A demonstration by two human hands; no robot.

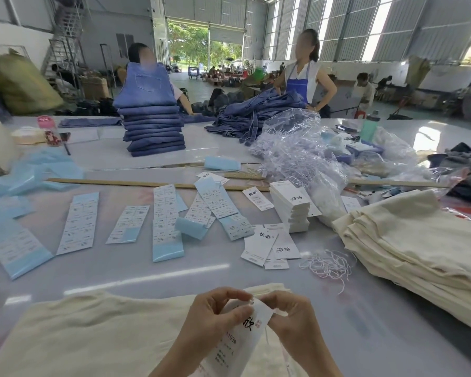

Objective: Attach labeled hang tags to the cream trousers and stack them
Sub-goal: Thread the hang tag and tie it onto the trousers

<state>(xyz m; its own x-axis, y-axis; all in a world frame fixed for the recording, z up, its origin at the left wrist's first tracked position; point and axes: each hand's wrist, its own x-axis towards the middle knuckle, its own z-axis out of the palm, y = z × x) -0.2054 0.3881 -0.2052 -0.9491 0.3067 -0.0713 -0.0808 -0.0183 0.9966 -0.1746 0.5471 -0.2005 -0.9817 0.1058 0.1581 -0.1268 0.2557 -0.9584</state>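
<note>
A white hang tag (235,341) with black characters and a stuck-on label is held up over a pair of cream trousers (93,330) spread on the table in front of me. My left hand (215,319) pinches the tag's top edge. My right hand (294,317) pinches the tag's top corner at its hole, and a thin white string hangs below it. A pile of cream trousers (419,248) lies at the right. Loose white strings (329,263) lie beside that pile. A stack of blank hang tags (291,206) and a few loose tags (269,248) sit mid-table.
Sheets of printed size labels (79,223) and blue backing strips cover the left and middle of the table. Crumpled clear plastic bags (297,151) lie behind the tags. Folded blue jeans (152,129) are stacked further back, with two people standing beyond the table.
</note>
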